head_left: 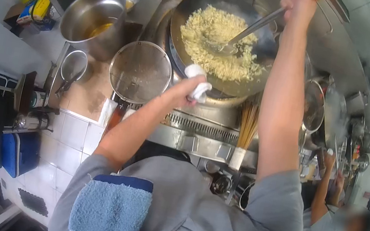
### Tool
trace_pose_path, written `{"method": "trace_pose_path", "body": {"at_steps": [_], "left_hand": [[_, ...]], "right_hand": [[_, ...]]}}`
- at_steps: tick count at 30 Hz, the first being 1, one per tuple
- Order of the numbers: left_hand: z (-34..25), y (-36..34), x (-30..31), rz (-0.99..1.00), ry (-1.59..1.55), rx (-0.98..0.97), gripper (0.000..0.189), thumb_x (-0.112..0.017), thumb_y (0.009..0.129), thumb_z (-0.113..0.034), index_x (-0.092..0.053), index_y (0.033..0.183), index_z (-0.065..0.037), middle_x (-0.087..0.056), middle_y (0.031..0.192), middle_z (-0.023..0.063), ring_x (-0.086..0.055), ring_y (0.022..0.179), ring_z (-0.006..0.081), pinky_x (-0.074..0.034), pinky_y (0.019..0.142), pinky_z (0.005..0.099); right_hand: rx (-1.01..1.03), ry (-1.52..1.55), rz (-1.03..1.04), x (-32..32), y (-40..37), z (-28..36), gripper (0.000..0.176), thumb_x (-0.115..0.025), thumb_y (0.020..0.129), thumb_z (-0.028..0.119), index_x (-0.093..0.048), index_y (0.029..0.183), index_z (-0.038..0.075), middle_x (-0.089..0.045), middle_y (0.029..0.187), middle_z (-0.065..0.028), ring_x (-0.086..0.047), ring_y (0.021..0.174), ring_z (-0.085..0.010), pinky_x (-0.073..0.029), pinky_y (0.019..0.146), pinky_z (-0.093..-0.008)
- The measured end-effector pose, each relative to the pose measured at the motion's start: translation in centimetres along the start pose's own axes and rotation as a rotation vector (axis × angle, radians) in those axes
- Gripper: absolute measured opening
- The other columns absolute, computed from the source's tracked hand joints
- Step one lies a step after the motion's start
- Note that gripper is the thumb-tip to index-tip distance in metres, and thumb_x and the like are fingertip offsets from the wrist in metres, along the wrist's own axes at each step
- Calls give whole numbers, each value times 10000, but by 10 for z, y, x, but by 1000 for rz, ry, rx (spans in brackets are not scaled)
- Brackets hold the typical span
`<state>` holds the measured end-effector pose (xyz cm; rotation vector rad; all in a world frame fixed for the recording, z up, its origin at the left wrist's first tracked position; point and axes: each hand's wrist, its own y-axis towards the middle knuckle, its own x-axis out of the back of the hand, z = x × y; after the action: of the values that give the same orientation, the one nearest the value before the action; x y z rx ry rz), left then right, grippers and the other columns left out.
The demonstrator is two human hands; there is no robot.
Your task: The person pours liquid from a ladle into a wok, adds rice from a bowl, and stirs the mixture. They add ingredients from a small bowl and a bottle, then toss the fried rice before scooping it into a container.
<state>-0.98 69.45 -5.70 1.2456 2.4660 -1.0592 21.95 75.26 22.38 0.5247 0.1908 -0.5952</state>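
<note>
A large wok (pixel 176 32) sits on the burner, holding a broad heap of pale yellow fried rice (pixel 206 23). My left hand (pixel 186 92) is closed round a folded white cloth (pixel 203 91) at the wok's near-left rim; whether a wok handle lies under the cloth is hidden. High on the right, my right hand (pixel 299 6) grips the long handle of a metal ladle (pixel 257 27). The ladle's head rests down in the middle of the rice.
A mesh strainer (pixel 140 73) lies left of the wok, near a deep steel pot (pixel 68 20) with yellowish liquid and a smaller pan (pixel 74 64). A bamboo wok brush (pixel 248 121) stands at the stove's front. A co-worker (pixel 318 213) works at far right.
</note>
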Motion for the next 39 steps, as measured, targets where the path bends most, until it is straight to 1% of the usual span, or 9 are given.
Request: {"method": "trace_pose_path", "body": {"at_steps": [1,7,12,16,24,27,31,36,39], "left_hand": [[-7,-14,-6,-21,334,-133,364,-699,719,-64,-526,1038,-97,-576,981,70,-570,918,205,-480,709,336],[4,0,-11,-88,-165,-16,282,-564,798,-449,-585,879,-180,-555,719,-34,-510,600,96,-384,442,244],[-9,-7,-13,-130,-143,96,245,-554,806,-409,-582,878,-176,-573,726,-15,-538,635,102,-391,455,250],[-8,-12,-15,-77,-153,2,233,-558,797,-416,-581,866,-195,-568,719,-31,-523,641,91,-392,475,246],[1,-11,-15,-70,-175,84,232,-547,810,-435,-579,876,-215,-574,768,-61,-518,691,88,-422,524,275],[-6,-3,-8,-74,-133,125,230,-537,827,-428,-576,892,-211,-578,779,-60,-545,727,99,-447,554,281],[-22,-22,-22,-172,-145,125,188,-546,818,-386,-581,870,-208,-582,776,-54,-566,721,113,-431,517,263],[3,28,18,151,-273,167,119,-565,859,-263,-593,926,-169,-620,810,-4,-605,789,136,-473,594,340],[3,16,-24,-236,-337,-7,256,-559,851,-211,-515,1085,-116,-590,951,47,-607,838,188,-510,707,341]], "right_hand": [[-33,10,81,-2,12,12,350,-503,839,39,-329,551,134,-256,440,47,-209,341,-71,-179,373,-262],[230,94,-82,9,-80,-33,299,-561,779,-38,-371,589,93,-297,440,28,-291,337,-100,-235,347,-235],[202,0,-1,33,-109,48,328,-545,830,1,-358,589,120,-293,466,41,-260,367,-87,-206,383,-271],[247,-3,35,38,-99,-41,316,-535,847,-7,-371,616,133,-290,481,54,-253,378,-71,-184,376,-263],[281,5,-53,65,-59,-35,211,-550,831,17,-441,674,107,-338,500,27,-339,392,-80,-230,355,-236],[413,62,-98,40,-15,47,248,-572,783,-26,-411,634,89,-365,482,18,-341,375,-77,-251,351,-251],[392,273,-210,54,-12,-6,190,-591,766,6,-423,712,75,-353,483,7,-325,361,-98,-267,337,-274],[10,130,-46,16,-20,20,265,-581,770,22,-383,608,95,-333,466,38,-319,344,-71,-250,334,-247],[77,93,-105,2,-87,42,269,-594,765,33,-394,599,103,-343,467,49,-315,345,-54,-241,332,-243]]}}
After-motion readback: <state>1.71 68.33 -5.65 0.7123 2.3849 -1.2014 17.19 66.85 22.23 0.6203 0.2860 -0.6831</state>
